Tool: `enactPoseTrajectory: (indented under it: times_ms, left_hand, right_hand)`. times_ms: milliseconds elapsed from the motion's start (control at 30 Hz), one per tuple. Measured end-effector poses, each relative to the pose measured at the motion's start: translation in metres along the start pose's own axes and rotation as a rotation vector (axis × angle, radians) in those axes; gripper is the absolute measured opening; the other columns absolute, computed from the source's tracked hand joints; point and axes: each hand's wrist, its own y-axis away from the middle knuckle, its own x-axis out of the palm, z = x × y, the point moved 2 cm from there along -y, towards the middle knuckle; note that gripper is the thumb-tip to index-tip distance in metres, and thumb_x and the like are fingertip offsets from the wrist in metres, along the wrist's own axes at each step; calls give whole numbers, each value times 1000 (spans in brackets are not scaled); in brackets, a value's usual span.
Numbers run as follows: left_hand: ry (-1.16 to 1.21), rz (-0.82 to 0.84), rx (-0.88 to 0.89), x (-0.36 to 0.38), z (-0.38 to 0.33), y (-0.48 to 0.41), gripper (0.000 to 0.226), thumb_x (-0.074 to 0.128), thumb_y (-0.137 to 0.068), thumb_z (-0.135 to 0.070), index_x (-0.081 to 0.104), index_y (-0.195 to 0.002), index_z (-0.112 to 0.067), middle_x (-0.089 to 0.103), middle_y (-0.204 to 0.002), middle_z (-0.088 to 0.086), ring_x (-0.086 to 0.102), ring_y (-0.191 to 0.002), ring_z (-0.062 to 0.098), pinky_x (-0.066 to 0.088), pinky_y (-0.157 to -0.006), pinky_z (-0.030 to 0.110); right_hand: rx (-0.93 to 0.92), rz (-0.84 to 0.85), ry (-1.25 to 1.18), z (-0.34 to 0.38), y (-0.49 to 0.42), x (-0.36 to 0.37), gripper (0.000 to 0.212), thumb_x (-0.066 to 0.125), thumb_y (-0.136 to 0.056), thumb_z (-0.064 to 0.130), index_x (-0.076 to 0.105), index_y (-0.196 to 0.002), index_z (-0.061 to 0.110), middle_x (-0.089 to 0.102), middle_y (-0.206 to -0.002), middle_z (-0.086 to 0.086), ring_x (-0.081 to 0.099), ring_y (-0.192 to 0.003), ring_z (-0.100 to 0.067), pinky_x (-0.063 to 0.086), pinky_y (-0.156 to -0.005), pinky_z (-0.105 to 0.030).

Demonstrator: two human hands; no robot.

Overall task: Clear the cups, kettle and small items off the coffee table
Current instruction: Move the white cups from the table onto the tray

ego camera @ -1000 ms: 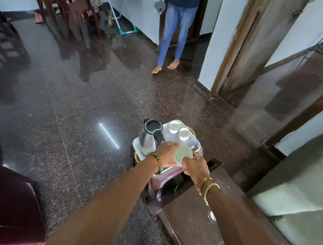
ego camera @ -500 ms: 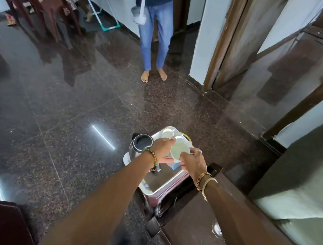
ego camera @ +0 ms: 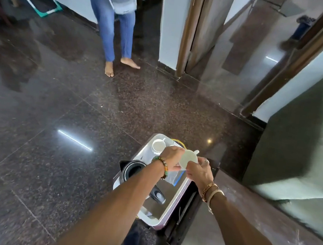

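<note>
the left hand [ego camera: 171, 157] and the right hand [ego camera: 199, 171] both wrap round one white cup [ego camera: 188, 158], held just above the metal tray [ego camera: 154, 207]. i think it should go down slowly and flat on a bare spot beside the other cup [ego camera: 158, 145], away from the kettle [ego camera: 133, 169] and the plastic bag [ego camera: 174, 177].

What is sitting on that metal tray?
A steel kettle, a white cup at the far end and a clear zip bag sit on the tray. The left hand and right hand hold a pale cup above it, hiding the tray's middle.
</note>
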Motion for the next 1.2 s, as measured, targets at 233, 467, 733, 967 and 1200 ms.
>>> enactPoseTrajectory:
  times_ms: [233,467,733,967,1200]
  left_hand:
    - [-23,33,-86,13,23,-52,38,48,-98,-16,53,-134,-8,51,-140,16,52,-127,33,52,-91,38]
    - [-40,7,-170,31,50,-101,25,51,-97,-21,59,-118,-10,55,-133,18,55,-121,34,50,-99,47]
    - [10,-71,-219,44,72,-136,39,49,-98,-18,53,-134,-6,51,-140,18,52,-126,34,49,-72,28]
    - [-104,-116,-164,46,78,-149,30,56,-92,-14,58,-119,-2,58,-118,22,55,-118,38,50,-97,46]
    - [34,-92,-174,47,72,-140,22,60,-78,-18,62,-97,-7,60,-96,15,60,-107,39,53,-92,53]
  right_hand:
    - [90,-62,54,-29,-45,3,57,56,-54,32,67,-105,10,56,-67,1,51,-59,-19,45,-63,-32]
    - [139,-16,34,-66,-96,10,64,59,-55,37,60,-116,19,70,-97,-9,65,-86,-27,58,-88,-50]
    - [155,6,95,-81,-128,7,64,57,-55,35,63,-117,19,71,-94,-5,61,-79,-22,56,-78,-41]
    - [73,36,189,-78,-139,11,39,54,-56,33,68,-92,29,67,-85,4,62,-74,-18,43,-63,-26]
    - [75,10,208,-77,-133,14,24,63,-60,30,50,-78,39,59,-81,16,61,-72,-9,43,-59,-22]
